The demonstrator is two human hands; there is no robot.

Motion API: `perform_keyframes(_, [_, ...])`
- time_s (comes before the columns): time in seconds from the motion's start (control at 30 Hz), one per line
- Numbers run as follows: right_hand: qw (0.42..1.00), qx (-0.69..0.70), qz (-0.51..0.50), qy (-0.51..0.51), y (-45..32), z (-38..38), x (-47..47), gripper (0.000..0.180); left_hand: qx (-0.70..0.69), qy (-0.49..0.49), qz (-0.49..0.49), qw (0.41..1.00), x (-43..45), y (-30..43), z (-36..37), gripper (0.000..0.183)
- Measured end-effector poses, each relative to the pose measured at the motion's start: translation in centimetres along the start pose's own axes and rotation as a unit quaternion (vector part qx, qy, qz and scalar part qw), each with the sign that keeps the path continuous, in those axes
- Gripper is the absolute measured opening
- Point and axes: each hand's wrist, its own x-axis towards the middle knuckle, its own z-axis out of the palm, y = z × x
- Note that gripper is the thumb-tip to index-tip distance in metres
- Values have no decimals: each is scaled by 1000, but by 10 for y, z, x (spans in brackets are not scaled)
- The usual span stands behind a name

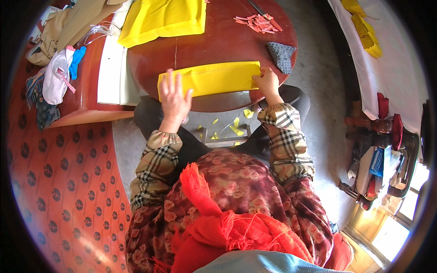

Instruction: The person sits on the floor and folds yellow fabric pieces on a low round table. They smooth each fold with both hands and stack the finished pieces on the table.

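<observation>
A folded strip of yellow cloth [218, 77] lies across the near part of a round dark red table [218, 51]. On its left end rests my left hand [174, 99], palm down with the fingers spread. The strip's right end is pinched between the thumb and fingers of my right hand [267, 82]. Farther back on the table lies a larger piece of yellow cloth [167, 20]. A crumpled grey textured cloth [282, 56] sits beyond my right hand, near the table's right edge.
Small red strips [257, 24] lie in a pile at the back right, by a knife [269, 17] with a red handle. A red cabinet with cloths [58, 78] on it adjoins the table at left. Yellow scraps [236, 130] lie on the floor below.
</observation>
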Motion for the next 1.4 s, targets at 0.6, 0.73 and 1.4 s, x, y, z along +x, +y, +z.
perform_keyframes(0.6, [946, -120, -300, -21, -82, 34, -82, 76, -3, -167, 74, 983, -1, 31, 21, 70])
perform_keyframes(0.73, [941, -156, -290, -74, -82, 46, -87, 76, -3, -164, 73, 984, -1, 31, 22, 70])
perform_keyframes(1.4, [967, -170, -188, -41, -65, 42, -78, 85, 12, -168, 75, 983, 0, 34, 15, 76])
